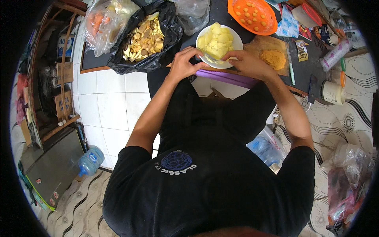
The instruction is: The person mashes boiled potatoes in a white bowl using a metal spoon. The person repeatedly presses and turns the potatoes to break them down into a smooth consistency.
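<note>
A white plate [239, 44] piled with pale yellow potato slices [217, 38] rests at the front edge of the dark table. At the plate's left rim, my left hand [186, 61] has its thumb and fingertips curled close together. From the right, my right hand [245, 62] reaches over the near rim, its thumb and index finger near the slices; whether something thin is pinched there cannot be made out. Right of the plate, an orange grated or mashed food [274, 59] lies on a wooden board [255, 44], with a green-handled knife [291, 69] along the board's right side.
A black plastic bag [171, 28] of peelings stands left, beside a clear bag with carrots [99, 23]. Behind the board is an orange basin [266, 13] holding small dough-like balls. Packets, a red-lidded container [308, 16] and a phone [312, 88] are at the right.
</note>
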A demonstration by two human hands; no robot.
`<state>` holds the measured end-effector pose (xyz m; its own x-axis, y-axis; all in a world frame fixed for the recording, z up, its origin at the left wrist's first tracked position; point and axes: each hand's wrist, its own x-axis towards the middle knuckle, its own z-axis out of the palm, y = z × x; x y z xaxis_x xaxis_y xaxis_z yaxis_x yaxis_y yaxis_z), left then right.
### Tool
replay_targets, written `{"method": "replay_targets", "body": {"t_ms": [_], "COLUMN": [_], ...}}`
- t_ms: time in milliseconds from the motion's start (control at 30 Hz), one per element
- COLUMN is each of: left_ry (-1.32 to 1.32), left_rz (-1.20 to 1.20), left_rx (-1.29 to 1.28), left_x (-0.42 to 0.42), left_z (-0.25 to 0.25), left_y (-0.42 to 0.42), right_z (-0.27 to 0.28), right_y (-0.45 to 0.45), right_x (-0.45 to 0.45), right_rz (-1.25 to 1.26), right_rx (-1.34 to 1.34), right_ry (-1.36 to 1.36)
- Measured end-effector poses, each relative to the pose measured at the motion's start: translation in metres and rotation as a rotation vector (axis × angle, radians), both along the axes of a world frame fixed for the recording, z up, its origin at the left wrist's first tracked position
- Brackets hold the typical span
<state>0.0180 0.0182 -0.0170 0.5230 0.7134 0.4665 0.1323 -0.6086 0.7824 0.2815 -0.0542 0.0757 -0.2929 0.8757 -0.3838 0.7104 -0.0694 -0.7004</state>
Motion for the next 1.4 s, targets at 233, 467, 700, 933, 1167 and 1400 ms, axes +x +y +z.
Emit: {"method": "replay_targets", "body": {"t_ms": [233,467,700,933,1167,1400], "left_ry": [0.024,0.004,-0.009,-0.019,-0.008,-0.022], "left_rz": [-0.005,-0.002,0.002,-0.009,-0.005,-0.009], "left_rx": [-0.009,0.037,0.052,0.043,0.034,0.036], "left_x": [-0.003,0.0,-0.001,0.001,0.0,0.002], "left_z": [-0.003,-0.005,-0.005,-0.006,-0.004,-0.005], "left_y": [0.0,0.002,0.002,0.0,0.0,0.001], "right_z": [0.017,0.015,0.053,0.023,0.031,0.01], "right_y": [-0.011,-0.013,-0.001,0.009,0.02,0.015], "right_x": [-0.024,-0.024,-0.002,0.029,0.02,0.02], "right_rz": [-0.022,0.048,0.047,0.08,0.058,0.132], "right_rx": [0.012,0.11,0.073,0.093,-0.049,0.044], "right_ry": [-0.173,-0.412,-0.4,-0.362,-0.271,-0.294]}}
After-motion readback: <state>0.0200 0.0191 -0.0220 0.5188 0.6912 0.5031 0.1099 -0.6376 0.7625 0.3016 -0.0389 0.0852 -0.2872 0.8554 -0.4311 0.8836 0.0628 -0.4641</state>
